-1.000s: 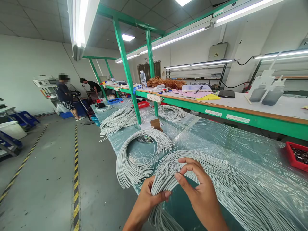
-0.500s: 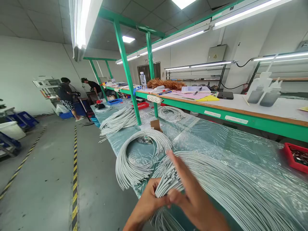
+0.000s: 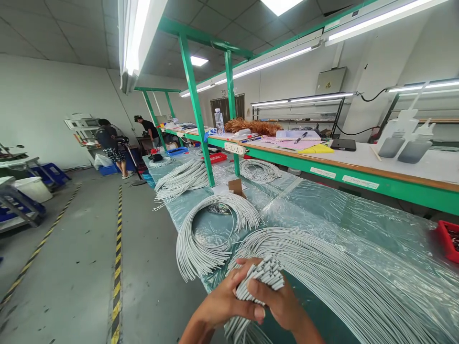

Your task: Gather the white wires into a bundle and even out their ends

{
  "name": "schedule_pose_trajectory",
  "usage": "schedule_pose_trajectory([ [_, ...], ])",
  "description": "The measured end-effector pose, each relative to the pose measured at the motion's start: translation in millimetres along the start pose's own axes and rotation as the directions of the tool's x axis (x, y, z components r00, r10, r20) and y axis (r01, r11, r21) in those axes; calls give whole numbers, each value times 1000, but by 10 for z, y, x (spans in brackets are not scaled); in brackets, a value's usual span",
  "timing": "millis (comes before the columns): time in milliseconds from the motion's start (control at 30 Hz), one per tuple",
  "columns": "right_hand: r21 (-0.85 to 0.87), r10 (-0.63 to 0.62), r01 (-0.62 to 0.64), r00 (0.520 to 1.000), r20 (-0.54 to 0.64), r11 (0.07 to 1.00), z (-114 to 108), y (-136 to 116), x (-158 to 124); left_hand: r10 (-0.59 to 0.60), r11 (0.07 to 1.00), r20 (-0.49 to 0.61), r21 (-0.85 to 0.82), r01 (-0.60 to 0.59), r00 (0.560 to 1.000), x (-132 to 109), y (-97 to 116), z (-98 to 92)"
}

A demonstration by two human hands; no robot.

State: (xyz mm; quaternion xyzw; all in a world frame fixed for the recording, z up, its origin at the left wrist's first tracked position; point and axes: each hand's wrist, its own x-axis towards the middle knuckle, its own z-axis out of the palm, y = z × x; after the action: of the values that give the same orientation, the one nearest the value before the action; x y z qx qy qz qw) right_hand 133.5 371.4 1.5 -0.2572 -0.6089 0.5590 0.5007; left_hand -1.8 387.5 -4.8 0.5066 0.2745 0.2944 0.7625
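Both hands are wrapped round the end of a thick bundle of white cables (image 3: 263, 278). My left hand (image 3: 224, 301) grips it from the left, with the thumb across the near side. On the right, my right hand (image 3: 283, 303) closes round the same bundle, its thumb pressed on the cables. The cut ends point up and away, roughly level with one another. Beyond the hands a long curved spread of white cables (image 3: 344, 267) lies on the plastic-covered table (image 3: 322, 203). A looped cable bundle (image 3: 190, 243) rests to the left of it.
More cable coils (image 3: 188, 179) lie farther back. A green-framed shelf (image 3: 394, 188) holds bottles (image 3: 416, 145), a phone (image 3: 343, 145) and papers. A red bin (image 3: 446, 243) stands at the right edge. Two people (image 3: 111, 143) are at the far left, beyond the taped floor.
My right hand, raised with its fingers stretched before, has come down and closed round the bundle. The cable ends have moved slightly right and up. The view has shifted a little left.
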Motion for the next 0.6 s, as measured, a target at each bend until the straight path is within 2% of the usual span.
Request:
schedule_pose_trajectory([
  [33, -28, -30, 28, 998, -47, 999, 15, 1, 3, 11, 999, 24, 30, -12, 1000, -12, 39, -12],
  [100, -62, -38, 29, 988, -149, 998, 44, 2, 0, 77, 978, 80, 190, -91, 994, -37, 118, -47],
  [167, -42, -19, 10, 974, -228, 999, 69, -18, -6, 129, 904, 130, 392, -170, 983, -54, 150, -88],
  [233, 7, 27, -26, 967, -253, 1000, 78, -66, -14, 88, 863, 161, 480, -156, 983, -54, 92, -119],
  [267, 34, 63, -56, 970, -235, 998, 72, -95, -20, 53, 882, 158, 455, -120, 986, -46, 27, -130],
  [333, 82, 137, -125, 976, -168, 989, 39, -141, -37, 32, 953, 127, 294, -68, 991, -20, -146, -145],
  [433, 155, 222, -212, 973, -54, 965, -45, -149, -73, 100, 994, 72, 40, -103, 992, 17, -382, -165],
  [500, 184, 253, -245, 967, -19, 952, -92, -123, -95, 114, 993, 59, -10, -114, 992, 24, -458, -179],
  [600, 222, 231, -219, 972, -30, 950, -117, -85, -116, 123, 992, 62, -11, -123, 990, 12, -467, -189],
])
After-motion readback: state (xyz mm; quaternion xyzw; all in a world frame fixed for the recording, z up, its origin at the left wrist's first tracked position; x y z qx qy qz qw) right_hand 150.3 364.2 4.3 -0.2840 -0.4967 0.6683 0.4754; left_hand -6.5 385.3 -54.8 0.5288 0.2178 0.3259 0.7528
